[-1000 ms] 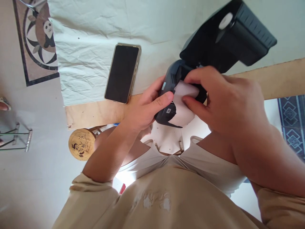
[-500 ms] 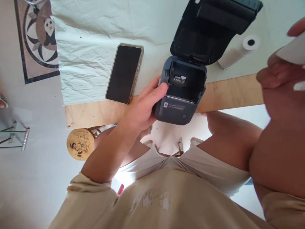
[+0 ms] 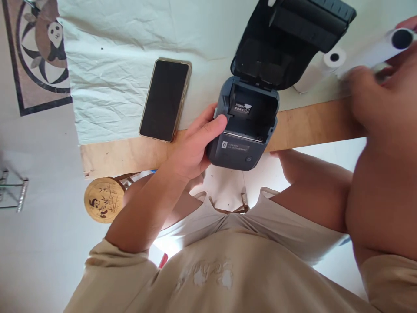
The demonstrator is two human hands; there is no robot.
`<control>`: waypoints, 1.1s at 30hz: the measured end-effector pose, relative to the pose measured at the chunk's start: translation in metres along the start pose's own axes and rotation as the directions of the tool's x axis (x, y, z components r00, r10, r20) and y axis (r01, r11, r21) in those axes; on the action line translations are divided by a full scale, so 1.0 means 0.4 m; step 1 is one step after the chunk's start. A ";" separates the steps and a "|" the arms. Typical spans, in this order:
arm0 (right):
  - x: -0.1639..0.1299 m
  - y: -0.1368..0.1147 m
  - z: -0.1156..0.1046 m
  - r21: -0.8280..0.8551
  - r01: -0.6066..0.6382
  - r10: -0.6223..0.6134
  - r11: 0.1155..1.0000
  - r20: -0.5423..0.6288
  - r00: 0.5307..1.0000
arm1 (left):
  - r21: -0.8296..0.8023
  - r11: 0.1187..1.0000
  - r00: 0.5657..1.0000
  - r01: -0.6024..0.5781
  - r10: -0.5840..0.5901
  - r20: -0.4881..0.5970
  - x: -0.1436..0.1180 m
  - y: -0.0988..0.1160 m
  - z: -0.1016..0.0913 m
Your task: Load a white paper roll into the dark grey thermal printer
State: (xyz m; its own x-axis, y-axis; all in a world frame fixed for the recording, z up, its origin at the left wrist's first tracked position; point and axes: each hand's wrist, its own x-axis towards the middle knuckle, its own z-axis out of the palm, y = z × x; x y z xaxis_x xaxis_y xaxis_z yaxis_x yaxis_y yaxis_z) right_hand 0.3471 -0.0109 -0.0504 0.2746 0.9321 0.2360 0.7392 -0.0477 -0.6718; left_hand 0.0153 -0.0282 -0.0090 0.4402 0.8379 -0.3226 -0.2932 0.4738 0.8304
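My left hand point(image 3: 195, 145) is wrapped round the left side of a dark portable label printer point(image 3: 236, 150), thumb on its edge. The printer's black lid point(image 3: 265, 52) is swung up, and its paper bay point(image 3: 260, 108) lies bare with a small sticker inside. At the right edge, my right hand point(image 3: 387, 93), slightly blurred, is closed around a white paper roll point(image 3: 368, 54) with a wide dark core. Just left of it, a second white paper roll point(image 3: 309, 79) with a smaller core is on the table, partly behind the lid.
A phone point(image 3: 165, 100) with a dark screen lies on the pale cloth point(image 3: 107, 74), left of the printer. The table's wooden edge point(image 3: 124, 154) runs in front of my legs. A round panda-pattern stool point(image 3: 104, 200) stands below at left.
My right hand has brought the paper roll inward and turned it, so its dark core end now shows. The left hand and the printer stay almost where they were, lid still up.
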 end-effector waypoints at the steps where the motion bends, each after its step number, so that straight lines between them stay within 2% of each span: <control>1: -0.001 -0.017 0.002 -0.062 -0.027 0.028 0.998 0.003 1.000 | 0.001 1.000 1.000 -0.014 0.014 0.003 0.000 -0.002 0.001; 2: -0.004 -0.033 0.004 -0.102 -0.005 0.003 0.995 -0.023 1.000 | -0.005 1.000 1.000 -0.024 0.024 0.003 0.000 -0.003 0.002; 4: -0.017 -0.062 0.010 -0.123 0.148 -0.162 0.981 -0.109 0.981 | -0.035 0.999 0.999 -0.035 0.035 -0.012 0.001 -0.006 0.002; 6: -0.034 -0.094 0.025 -0.083 0.343 -0.353 0.935 -0.185 0.917 | -0.063 0.996 0.998 -0.058 0.056 -0.025 0.003 -0.010 0.000; 7: -0.042 -0.111 0.036 -0.040 0.415 -0.415 0.909 -0.183 0.891 | -0.061 0.996 0.998 -0.063 0.062 -0.021 0.003 -0.011 -0.002; 8: -0.049 -0.129 0.050 0.013 0.431 -0.421 0.902 -0.190 0.887 | -0.052 0.996 0.998 -0.065 0.065 -0.018 0.004 -0.012 -0.003; 9: -0.053 -0.145 0.066 0.051 0.382 -0.370 0.923 -0.156 0.916 | -0.035 0.998 0.998 -0.060 0.060 -0.016 0.004 -0.012 -0.004; 10: -0.054 -0.159 0.083 0.069 0.375 -0.363 0.925 -0.135 0.922 | -0.014 0.999 0.999 -0.050 0.050 -0.016 0.004 -0.012 -0.004; 11: -0.052 -0.168 0.100 0.067 0.421 -0.412 0.904 -0.123 0.903 | 0.004 0.999 0.999 -0.038 0.038 -0.021 0.003 -0.011 -0.004; 14: -0.034 -0.174 0.135 0.007 0.303 -0.302 0.953 -0.042 0.952 | 0.006 0.999 0.997 -0.051 0.051 -0.052 0.001 -0.009 -0.004; 16: -0.025 -0.172 0.140 -0.024 0.211 -0.211 0.977 0.007 0.977 | -0.013 0.998 0.997 -0.063 0.062 -0.049 0.000 -0.008 -0.006; 19: -0.033 -0.188 0.135 0.002 0.221 -0.220 0.975 0.051 0.974 | -0.029 0.998 0.998 -0.047 0.046 -0.035 0.000 -0.011 -0.010; 21: -0.048 -0.204 0.135 0.190 0.178 -0.189 0.966 0.041 0.981 | -0.054 0.997 0.998 -0.048 0.046 -0.039 0.000 -0.013 -0.010; 22: -0.054 -0.208 0.138 0.327 0.114 -0.134 0.938 0.039 0.990 | -0.071 0.996 0.998 -0.054 0.051 -0.043 0.000 -0.014 -0.009; 24: -0.059 -0.204 0.146 0.579 -0.067 0.010 0.813 0.101 0.995 | -0.099 0.992 0.995 -0.079 0.073 -0.064 0.001 -0.016 -0.004; 26: -0.050 -0.179 0.150 0.694 -0.214 0.063 0.688 0.236 0.970 | -0.108 0.989 0.991 -0.102 0.092 -0.099 0.003 -0.017 0.001; 28: -0.033 -0.143 0.145 0.727 -0.299 -0.031 0.618 0.403 0.915 | -0.106 0.989 0.986 -0.107 0.092 -0.136 0.005 -0.018 0.005; 30: -0.022 -0.115 0.135 0.725 -0.326 -0.191 0.607 0.531 0.826 | -0.107 0.989 0.985 -0.102 0.085 -0.150 0.008 -0.019 0.006; 31: -0.022 -0.108 0.132 0.711 -0.295 -0.259 0.639 0.560 0.787 | -0.110 0.989 0.985 -0.104 0.087 -0.149 0.008 -0.020 0.006; 32: -0.028 -0.109 0.131 0.692 -0.189 -0.319 0.697 0.536 0.782 | -0.114 0.988 0.986 -0.106 0.089 -0.144 0.009 -0.021 0.005; 33: -0.039 -0.117 0.132 0.650 -0.053 -0.356 0.758 0.480 0.801 | -0.118 0.987 0.986 -0.109 0.092 -0.138 0.009 -0.022 0.004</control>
State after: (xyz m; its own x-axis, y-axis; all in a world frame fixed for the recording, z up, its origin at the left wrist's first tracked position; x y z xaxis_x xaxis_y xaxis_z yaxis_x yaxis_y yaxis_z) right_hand 0.2757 -0.0041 -0.0595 -0.3387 0.9365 0.0914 0.1458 0.1482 -0.9781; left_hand 0.0207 -0.0296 -0.0168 0.2902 0.9073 -0.3044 -0.4373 0.4087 0.8011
